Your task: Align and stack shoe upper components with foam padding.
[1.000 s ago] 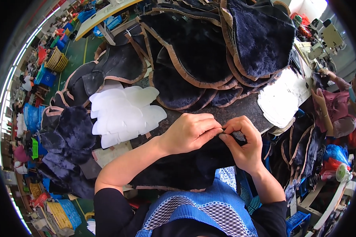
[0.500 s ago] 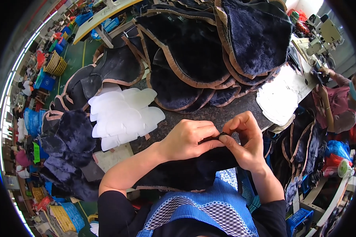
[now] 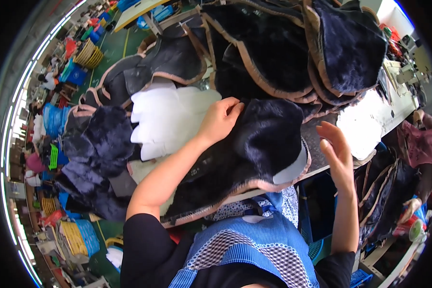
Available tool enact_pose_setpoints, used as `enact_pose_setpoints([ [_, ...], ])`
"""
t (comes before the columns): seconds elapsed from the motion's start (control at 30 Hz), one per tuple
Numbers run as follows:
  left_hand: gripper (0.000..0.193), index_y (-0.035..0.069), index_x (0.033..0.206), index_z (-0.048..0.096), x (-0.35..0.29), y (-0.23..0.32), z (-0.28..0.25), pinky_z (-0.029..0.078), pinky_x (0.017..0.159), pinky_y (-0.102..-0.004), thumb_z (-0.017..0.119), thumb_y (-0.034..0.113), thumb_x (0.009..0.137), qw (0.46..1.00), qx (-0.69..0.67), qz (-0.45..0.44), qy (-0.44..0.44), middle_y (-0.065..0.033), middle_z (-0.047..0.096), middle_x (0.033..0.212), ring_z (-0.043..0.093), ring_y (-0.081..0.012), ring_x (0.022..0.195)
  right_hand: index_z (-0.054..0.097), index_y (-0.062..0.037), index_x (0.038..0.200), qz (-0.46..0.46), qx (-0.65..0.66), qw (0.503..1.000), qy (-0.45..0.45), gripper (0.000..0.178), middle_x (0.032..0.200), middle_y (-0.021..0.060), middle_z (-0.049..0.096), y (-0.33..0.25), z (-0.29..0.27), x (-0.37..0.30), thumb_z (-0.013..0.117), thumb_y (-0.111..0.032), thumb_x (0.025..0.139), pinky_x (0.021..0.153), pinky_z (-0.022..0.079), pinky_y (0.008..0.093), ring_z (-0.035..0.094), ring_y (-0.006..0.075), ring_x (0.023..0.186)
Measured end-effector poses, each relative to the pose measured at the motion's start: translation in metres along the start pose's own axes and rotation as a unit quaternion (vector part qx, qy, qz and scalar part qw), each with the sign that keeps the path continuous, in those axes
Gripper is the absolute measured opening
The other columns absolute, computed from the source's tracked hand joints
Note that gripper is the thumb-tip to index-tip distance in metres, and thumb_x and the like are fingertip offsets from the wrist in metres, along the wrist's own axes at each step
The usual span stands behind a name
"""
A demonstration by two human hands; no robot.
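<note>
The black fur piece (image 3: 269,139) lies at the near side of the table (image 3: 313,141), in front of the apron (image 3: 245,240), and in my judgement it could slip down toward the person, because only one hand seems to secure it and its lower border runs close to the table edge. Its raised, rounded part could also fold over wrongly, as nothing presses it on the right side. The piece looks soft and thick, with a bluish shine on the pile; along the lower border goes a pinkish-brown trim (image 3: 254,184), and at the right end shows a smooth, pale grey patch (image 3: 293,169). The left hand (image 3: 222,120) has its fingers narrow, closed together at the upper left edge of the piece, and seems to pinch it (the exact grip is partly hidden). The right hand (image 3: 338,151) is apart from the piece, to its right, with fingers wide and holding nothing. Just beside the left hand are white sheets (image 3: 168,115), overlapping loosely, so a careless pull of this arm could disturb them. Farther behind rises a pile of trimmed black pieces (image 3: 273,57).
</note>
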State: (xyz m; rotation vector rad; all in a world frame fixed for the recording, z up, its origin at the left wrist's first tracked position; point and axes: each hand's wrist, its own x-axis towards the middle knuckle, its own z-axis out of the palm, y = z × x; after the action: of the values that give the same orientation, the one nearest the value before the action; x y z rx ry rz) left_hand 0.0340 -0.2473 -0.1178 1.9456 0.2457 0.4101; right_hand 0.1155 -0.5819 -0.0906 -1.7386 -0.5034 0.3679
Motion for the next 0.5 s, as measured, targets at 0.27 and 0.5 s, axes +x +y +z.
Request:
enact_pose_setpoints([
  [0.27,0.107,-0.003,0.152,0.033,-0.098,0.063,-0.024,0.04,0.113,-0.0476,0.091,0.042,0.074,0.956,0.202,0.147,-0.155,-0.0269,0.043,0.145,0.047,-0.0432,0.133,0.052,0.0036,0.143,-0.004,-0.152,0.987,-0.043,0.066,0.137,0.0223,0.06,0.016,0.04,0.032,0.074,-0.035,0.094,0.111,0.045,0.0436,0.058,0.0338,0.13],
  [0.5,0.089,-0.014,0.155,0.022,-0.148,0.032,-0.011,0.022,0.126,-0.0546,0.068,0.01,0.083,0.885,0.363,0.157,-0.244,-0.0361,0.023,0.162,0.024,-0.0484,0.153,0.061,0.0055,0.107,-0.018,-0.113,0.993,0.017,0.034,0.093,0.0151,0.067,-0.012,0.061,0.029,0.071,-0.025,0.098,0.071,0.053,0.0334,0.064,0.018,0.077],
])
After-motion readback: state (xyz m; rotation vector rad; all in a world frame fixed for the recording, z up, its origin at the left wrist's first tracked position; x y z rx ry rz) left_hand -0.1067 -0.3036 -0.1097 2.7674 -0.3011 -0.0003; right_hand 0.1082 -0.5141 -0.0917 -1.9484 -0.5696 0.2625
